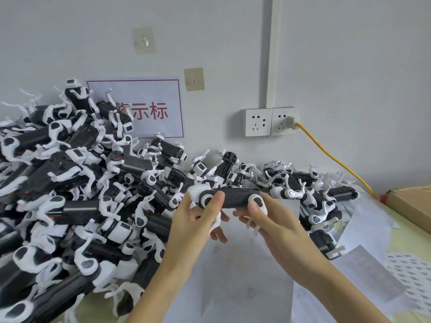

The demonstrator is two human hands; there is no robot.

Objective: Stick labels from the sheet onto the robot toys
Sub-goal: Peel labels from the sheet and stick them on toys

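Both hands hold one black-and-white robot toy (235, 198) level above the table in the middle of the view. My left hand (198, 220) grips its left end, thumb over the white wheel joint. My right hand (268, 220) pinches the right end, thumb on the other joint. A label sheet (410, 273) with rows of small dark labels lies at the lower right, partly peeled. Whether a label sits on the held toy cannot be seen.
A big heap of the same robot toys (70, 194) fills the left and runs along the wall to the right. White backing papers (233, 287) cover the table below my hands. A cardboard box (410, 203) sits at right; a yellow cable (335, 159) runs to wall sockets (270, 122).
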